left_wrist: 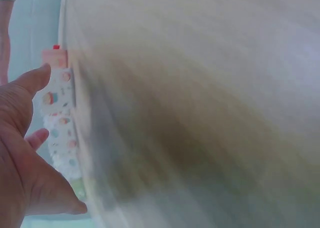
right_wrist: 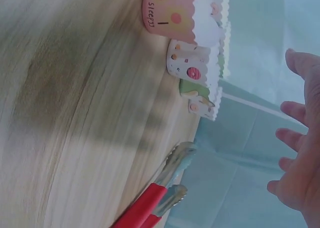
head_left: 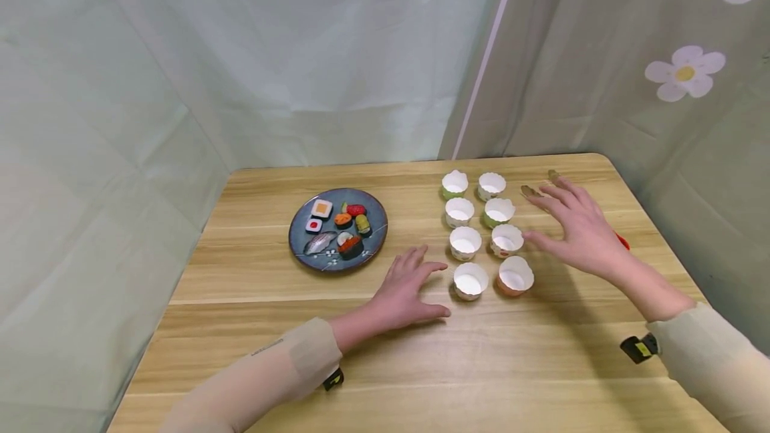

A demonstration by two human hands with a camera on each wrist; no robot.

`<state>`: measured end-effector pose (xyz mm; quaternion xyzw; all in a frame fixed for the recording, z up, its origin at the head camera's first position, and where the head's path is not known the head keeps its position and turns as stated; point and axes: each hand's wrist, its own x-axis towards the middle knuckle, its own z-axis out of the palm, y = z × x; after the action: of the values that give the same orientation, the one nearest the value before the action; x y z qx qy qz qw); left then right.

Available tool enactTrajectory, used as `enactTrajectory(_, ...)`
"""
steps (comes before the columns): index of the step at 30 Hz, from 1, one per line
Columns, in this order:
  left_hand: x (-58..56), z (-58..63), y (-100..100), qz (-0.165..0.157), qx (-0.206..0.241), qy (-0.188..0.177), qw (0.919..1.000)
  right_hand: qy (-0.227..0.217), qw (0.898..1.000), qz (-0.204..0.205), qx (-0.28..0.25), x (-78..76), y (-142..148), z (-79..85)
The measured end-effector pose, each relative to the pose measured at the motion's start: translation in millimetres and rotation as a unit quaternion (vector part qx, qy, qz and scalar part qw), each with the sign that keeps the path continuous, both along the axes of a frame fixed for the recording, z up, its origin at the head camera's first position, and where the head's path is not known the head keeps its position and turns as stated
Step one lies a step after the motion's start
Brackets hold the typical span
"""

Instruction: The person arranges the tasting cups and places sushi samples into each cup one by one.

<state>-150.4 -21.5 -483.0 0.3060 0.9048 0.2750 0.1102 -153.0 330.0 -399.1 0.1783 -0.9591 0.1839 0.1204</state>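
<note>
Head view: two bare hands are hovering on either side of eight paper cups, which are standing in two columns of four on the wooden table [head_left: 252, 279].
Left hand [head_left: 404, 294]: fingers are spreading loosely, released, grasping nothing; thumb and index finger are pointing toward the cups.
Nearest white cup [head_left: 470, 282]: it is sitting at the near end of the left column, just beyond the gap between the left index finger and thumb, with bare wood showing between.
Right hand [head_left: 577, 229]: fingers are reaching out apart from one another, released and holding nothing; the right wrist view is showing them raised clear of the cups.
White cup by the right thumb [head_left: 506, 241]: it is standing second from the near end of the right column, close to the thumb tip in the head view.
Orange-pink cup [right_wrist: 172, 15]: it is standing at the near end of the right column, nearer the person than the right fingers.
Red-handled tongs [right_wrist: 145, 203]: they are lying right of the cups, partly hidden under the right hand in the head view.
Blue plate [head_left: 375, 236]: it is resting left of the cups, beyond the left hand, carrying sushi pieces [head_left: 350, 246].
</note>
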Motion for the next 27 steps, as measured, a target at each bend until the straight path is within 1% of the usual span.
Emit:
enactTrajectory(6, -4.4, 14.8, -18, -0.011, -0.013, 0.049, 0.9987, 0.004, 1.000, -0.004, -0.006, -0.4, 3, 4.1)
enactTrajectory(11, -10.3, 28.5, -30, -0.016, -0.028, 0.105, 0.9939, 0.004, 1.000, -0.008, -0.007, 1.2, 2, 7.9)
enactTrajectory(17, -17.5, 41.9, -47, 0.006, -0.047, 0.166, 0.9851, 0.008, 1.000, -0.016, -0.009, 3.5, 5, 6.9)
enactTrajectory(21, -23.3, 49.2, -62, 0.029, -0.051, 0.187, 0.9806, 0.015, 1.000, -0.025, -0.005, 2.6, 10, 5.8)
enactTrajectory(27, -32.7, 59.2, -89, 0.054, -0.046, 0.216, 0.9737, 0.008, 0.999, -0.043, 0.001, -0.2, 20, 7.5)
